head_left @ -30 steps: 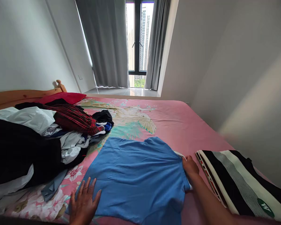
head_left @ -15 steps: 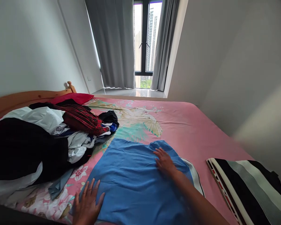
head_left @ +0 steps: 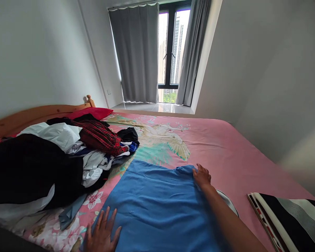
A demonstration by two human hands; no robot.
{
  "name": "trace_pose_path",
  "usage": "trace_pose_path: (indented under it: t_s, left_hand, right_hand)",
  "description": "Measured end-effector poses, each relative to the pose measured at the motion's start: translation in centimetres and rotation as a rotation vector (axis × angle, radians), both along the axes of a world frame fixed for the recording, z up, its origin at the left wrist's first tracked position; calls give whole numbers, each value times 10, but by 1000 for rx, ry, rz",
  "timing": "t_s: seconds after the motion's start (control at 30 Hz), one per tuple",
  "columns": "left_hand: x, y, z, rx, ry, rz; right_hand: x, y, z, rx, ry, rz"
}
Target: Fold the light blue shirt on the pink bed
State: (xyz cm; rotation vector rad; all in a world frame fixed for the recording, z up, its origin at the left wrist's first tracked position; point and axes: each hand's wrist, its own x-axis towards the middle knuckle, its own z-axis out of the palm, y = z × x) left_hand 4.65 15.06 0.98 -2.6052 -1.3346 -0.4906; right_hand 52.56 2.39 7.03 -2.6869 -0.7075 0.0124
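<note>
A blue garment (head_left: 157, 206) lies spread over the bed in front of me, with light creases and a small bunched fold at its far edge. Part of a white piece with dark trim (head_left: 227, 201) shows beyond its right side; my right forearm covers some of it. My left hand (head_left: 103, 231) rests flat on the garment's near left side, fingers spread. At the far right corner is my right hand (head_left: 202, 176), its fingers bent over the cloth edge; the fingertips are partly hidden.
On the left, a heap of clothes includes a black garment (head_left: 36, 168), a red plaid garment (head_left: 102, 136) and white pieces. A folded striped textile (head_left: 291, 217) lies at the right on the pink bedsheet (head_left: 215, 143). Behind are a wooden headboard (head_left: 47, 110), grey curtains (head_left: 139, 52) and a window.
My right hand has slid from the garment's upper middle to its far right corner, and its fingers are now bent. The left hand stays flat on the cloth. The view has shifted slightly.
</note>
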Motion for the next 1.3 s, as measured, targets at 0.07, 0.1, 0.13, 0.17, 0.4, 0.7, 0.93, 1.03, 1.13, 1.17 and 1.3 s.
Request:
trace_pose_path:
  t_s: [0.07,0.1,0.13,0.17,0.4,0.7,0.93,1.03,1.13,1.17,1.3]
  left_hand:
    - [0,1,-2,-6,-7,6]
    - [0,1,-3,-9,-8,11]
    - [0,2,-4,-12,-7,18]
    - [0,2,-4,-12,-6,25]
    - [3,-1,3,1,41,0]
    - [21,-1,20,-85,-19,63]
    - [199,-59,103,-543,-449,-738]
    - [291,-73,117,-645,-454,-763]
    - [350,-72,103,-687,-349,-611]
    - [360,-69,95,-692,-317,-574]
    - [370,-60,64,-729,-174,-507]
  right_hand:
    - [1,8,4,14,14,2]
    - [-1,9,6,31,8,20]
    - [-6,7,7,53,-8,48]
    - [-13,2,7,85,-35,92]
    - [-69,-69,-26,250,-161,409]
    - [-73,-75,-46,358,-186,236]
    - [-69,-74,-53,410,-177,236]
    - [-66,-73,-54,446,-180,241]
    - [-63,-72,-54,479,-173,255]
    - [-63,-72,-53,486,-169,255]
    - [-62,-70,-53,483,-174,222]
